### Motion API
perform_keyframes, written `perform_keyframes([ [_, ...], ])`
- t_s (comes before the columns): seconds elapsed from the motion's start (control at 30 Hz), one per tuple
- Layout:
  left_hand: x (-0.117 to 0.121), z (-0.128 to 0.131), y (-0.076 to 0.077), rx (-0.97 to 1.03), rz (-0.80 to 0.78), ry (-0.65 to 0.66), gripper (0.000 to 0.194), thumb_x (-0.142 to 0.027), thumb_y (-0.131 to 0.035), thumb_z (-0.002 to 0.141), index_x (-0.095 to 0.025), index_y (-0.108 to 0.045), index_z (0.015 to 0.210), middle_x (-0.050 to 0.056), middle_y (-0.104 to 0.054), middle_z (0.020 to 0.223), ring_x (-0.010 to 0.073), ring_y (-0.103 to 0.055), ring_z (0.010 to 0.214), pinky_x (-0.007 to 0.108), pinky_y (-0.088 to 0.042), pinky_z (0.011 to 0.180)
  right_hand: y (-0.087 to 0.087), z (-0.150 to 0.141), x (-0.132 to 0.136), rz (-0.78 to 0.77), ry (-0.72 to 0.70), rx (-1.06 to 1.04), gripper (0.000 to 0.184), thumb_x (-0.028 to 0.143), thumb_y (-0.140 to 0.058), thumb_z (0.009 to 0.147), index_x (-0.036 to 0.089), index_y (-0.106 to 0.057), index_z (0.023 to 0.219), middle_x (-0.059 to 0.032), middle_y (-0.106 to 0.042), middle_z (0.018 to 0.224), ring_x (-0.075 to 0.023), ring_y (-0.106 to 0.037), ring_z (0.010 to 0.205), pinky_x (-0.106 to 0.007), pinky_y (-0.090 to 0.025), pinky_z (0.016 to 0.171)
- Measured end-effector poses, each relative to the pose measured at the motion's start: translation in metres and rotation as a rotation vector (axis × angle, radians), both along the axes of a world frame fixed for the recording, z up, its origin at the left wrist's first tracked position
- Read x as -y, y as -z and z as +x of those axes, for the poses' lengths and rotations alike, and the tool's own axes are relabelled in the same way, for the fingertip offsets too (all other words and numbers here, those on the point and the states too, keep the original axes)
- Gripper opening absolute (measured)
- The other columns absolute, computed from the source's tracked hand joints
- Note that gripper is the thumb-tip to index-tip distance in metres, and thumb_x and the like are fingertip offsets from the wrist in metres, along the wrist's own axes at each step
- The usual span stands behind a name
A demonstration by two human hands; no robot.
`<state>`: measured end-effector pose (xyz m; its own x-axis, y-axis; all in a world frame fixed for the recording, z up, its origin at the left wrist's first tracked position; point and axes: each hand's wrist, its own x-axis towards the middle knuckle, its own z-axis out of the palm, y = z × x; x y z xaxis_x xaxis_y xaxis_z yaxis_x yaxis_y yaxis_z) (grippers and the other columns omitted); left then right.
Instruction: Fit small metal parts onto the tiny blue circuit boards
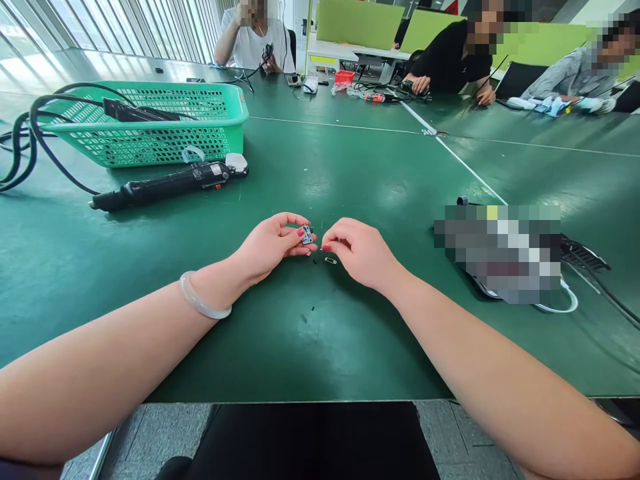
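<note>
Just above the green table (320, 347), my left hand (273, 250) pinches a small grey-blue part (307, 235) with cut-outs between thumb and fingers. My right hand (365, 253) is close beside it on the right, thumb and forefinger pressed together. Whatever sits at those fingertips is too small to name. Under the right fingers lies a small flat piece with a light rim (331, 261). A tiny dark bit (315, 262) rests between the hands, and another dark speck (313, 309) lies nearer the table's front edge.
At the left stands a green mesh basket (235, 123) with black cables (35, 133). In front of it lies a black electric screwdriver (170, 183). A blurred-out object (500, 257) with a white cord is at the right. Several people sit along the far side among cables and tools.
</note>
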<state>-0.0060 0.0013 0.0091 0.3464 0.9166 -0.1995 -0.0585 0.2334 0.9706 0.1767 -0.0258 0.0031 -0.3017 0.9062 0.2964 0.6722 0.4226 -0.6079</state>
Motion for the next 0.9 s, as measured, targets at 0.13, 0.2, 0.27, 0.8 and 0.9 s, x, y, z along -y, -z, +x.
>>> perform_keyframes([
  [0.13,0.0033,0.0001,0.0003,-0.011,-0.016,0.093,0.013,-0.009,-0.046,0.09,-0.013,-0.056,0.098,0.006,-0.07,0.08,0.0129,-0.071,0.076,0.027,-0.056,0.08,-0.0023,-0.0028,0.0026,0.095,0.022,-0.211,0.014,0.017,-0.054,0.085,0.02,-0.064,0.074,-0.0008,-0.059,0.079,-0.0121,-0.051,0.07,-0.027,-0.04,0.062],
  [0.2,0.0055,0.0006,-0.0001,-0.017,-0.039,0.143,0.014,-0.009,-0.048,0.089,-0.013,-0.058,0.098,0.006,-0.071,0.085,0.0125,-0.071,0.078,0.026,-0.056,0.08,-0.0014,-0.004,0.0027,0.102,0.003,-0.227,0.015,0.017,-0.054,0.085,0.021,-0.065,0.075,-0.0011,-0.059,0.08,-0.0122,-0.052,0.072,-0.028,-0.041,0.063],
  [0.27,0.0077,0.0012,-0.0011,-0.026,-0.065,0.189,0.013,-0.008,-0.051,0.087,-0.013,-0.06,0.096,0.006,-0.071,0.086,0.0122,-0.07,0.077,0.026,-0.056,0.08,0.0001,-0.0043,0.002,0.1,-0.034,-0.214,0.018,0.016,-0.052,0.086,0.022,-0.066,0.076,-0.0012,-0.058,0.082,-0.012,-0.052,0.072,-0.028,-0.043,0.064],
  [0.8,0.0094,-0.0005,-0.0052,-0.027,-0.109,0.212,0.015,-0.007,-0.053,0.084,-0.01,-0.064,0.093,0.008,-0.069,0.084,0.0106,-0.068,0.07,0.019,-0.052,0.063,0.0033,0.0044,-0.003,0.142,-0.009,-0.189,0.022,0.017,-0.051,0.088,0.025,-0.072,0.086,-0.0012,-0.059,0.085,-0.0118,-0.055,0.074,-0.029,-0.045,0.068],
  [0.9,0.0075,-0.0007,-0.0053,0.005,-0.123,0.113,0.015,-0.007,-0.051,0.085,-0.009,-0.063,0.094,0.008,-0.069,0.084,0.0102,-0.067,0.069,0.02,-0.052,0.064,0.0032,0.0046,-0.0038,0.082,0.081,-0.152,0.019,0.017,-0.053,0.086,0.024,-0.072,0.086,-0.0016,-0.06,0.084,-0.0111,-0.051,0.066,-0.029,-0.042,0.063],
])
